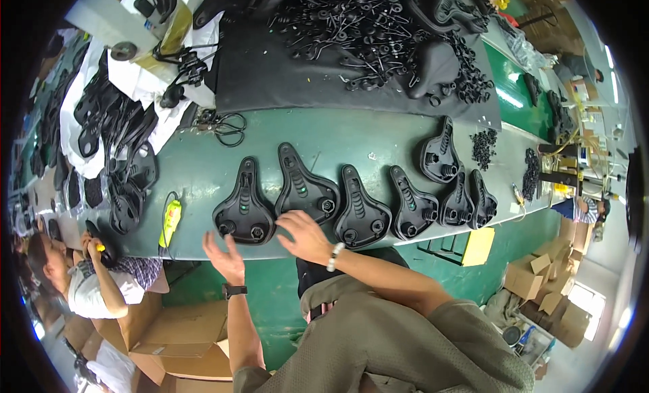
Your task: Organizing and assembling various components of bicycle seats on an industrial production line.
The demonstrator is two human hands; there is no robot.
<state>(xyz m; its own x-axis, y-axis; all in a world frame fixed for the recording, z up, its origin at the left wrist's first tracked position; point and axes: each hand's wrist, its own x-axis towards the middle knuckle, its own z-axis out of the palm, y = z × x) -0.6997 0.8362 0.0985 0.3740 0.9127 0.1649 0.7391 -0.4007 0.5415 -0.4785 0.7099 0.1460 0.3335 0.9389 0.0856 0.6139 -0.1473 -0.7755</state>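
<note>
Several black bicycle saddles lie in a row, undersides up, along the near edge of the green table. My left hand (226,259), fingers apart and holding nothing, is just off the wide end of the leftmost saddle (245,200). Over the near edge of the second saddle (304,187) reaches my right hand (304,237), its fingers stretched out; I cannot tell whether they touch it. Round knob-like fittings sit at the wide ends of the saddles. To the right are a third saddle (358,207), a fourth saddle (411,202) and a farther-back saddle (439,153).
A yellow-green power tool (172,220) lies on the left, with scissors (230,126) farther back. Loose black hardware (365,34) covers a black mat (250,75). Small black parts (483,148) are piled at right. A co-worker (94,278) sits at left beside a cardboard box (182,332).
</note>
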